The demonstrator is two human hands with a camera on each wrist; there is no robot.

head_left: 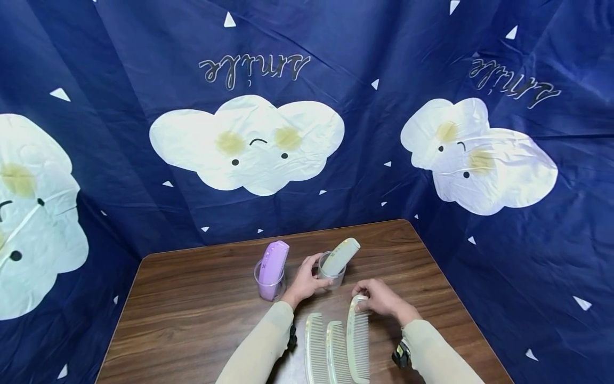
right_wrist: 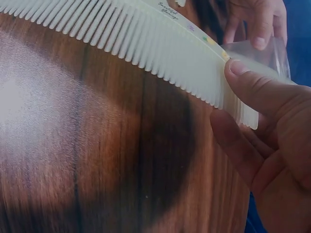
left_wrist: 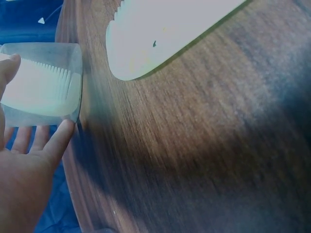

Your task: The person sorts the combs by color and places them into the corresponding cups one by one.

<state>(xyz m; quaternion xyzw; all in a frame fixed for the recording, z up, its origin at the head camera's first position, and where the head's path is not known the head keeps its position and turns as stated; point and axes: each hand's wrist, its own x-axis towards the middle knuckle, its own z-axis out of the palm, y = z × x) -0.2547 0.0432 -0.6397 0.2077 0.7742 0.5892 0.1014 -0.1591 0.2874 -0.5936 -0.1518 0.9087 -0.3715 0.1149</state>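
My left hand (head_left: 305, 279) holds a clear plastic cup (head_left: 338, 281), thumb on the near side and fingers around the other. A pale green comb (head_left: 341, 257) leans out of this cup, tilted to the right. In the right wrist view my right hand (right_wrist: 277, 126) pinches one end of another pale comb (right_wrist: 160, 53) between thumb and fingers, its teeth facing down in that view. That comb (head_left: 356, 336) extends toward the front of the table in the head view. To its left two more pale combs (head_left: 314, 346) lie side by side on the table.
A second clear cup (head_left: 266, 290) stands left of my left hand, with purple combs (head_left: 274, 261) upright in it. The brown wooden table (head_left: 182, 309) meets a dark blue curtain (head_left: 144, 213) with white clouds at the back and sides.
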